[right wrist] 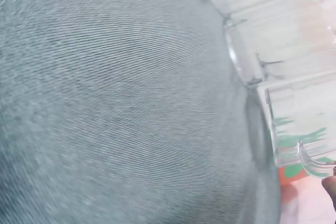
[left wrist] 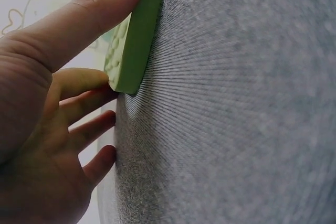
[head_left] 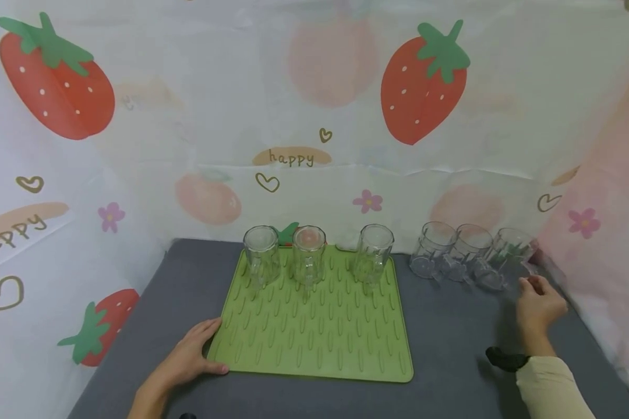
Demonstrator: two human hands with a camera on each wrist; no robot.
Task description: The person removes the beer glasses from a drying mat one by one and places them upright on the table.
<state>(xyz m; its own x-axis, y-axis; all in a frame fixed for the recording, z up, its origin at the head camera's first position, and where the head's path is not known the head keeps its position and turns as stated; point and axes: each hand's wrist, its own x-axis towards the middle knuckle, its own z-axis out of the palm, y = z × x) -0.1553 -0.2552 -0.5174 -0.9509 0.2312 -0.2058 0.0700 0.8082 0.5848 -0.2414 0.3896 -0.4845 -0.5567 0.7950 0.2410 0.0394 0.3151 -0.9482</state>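
Observation:
Three clear glass mugs stand along the far edge of a green drying mat [head_left: 314, 343]: a left mug [head_left: 262, 256], a middle mug [head_left: 309, 256] and a right mug [head_left: 373, 256]. Fingers spread, my left hand [head_left: 186, 355] rests against the mat's near left corner. Its thumb [left wrist: 100, 11] touches the mat's front edge. Right of the mat is a row of three more mugs. At the row's right end, a glass mug [head_left: 509, 250] leans sideways, its handle [right wrist: 312, 163] pinched by my right hand [head_left: 542, 305]. Most of that hand lies outside the right wrist view.
Two clear mugs [head_left: 434, 250] [head_left: 467, 253] stand close together beside the held one. Dark grey cloth [head_left: 451, 349] covers the table. A white strawberry-print curtain [head_left: 230, 87] hangs behind it and along both sides.

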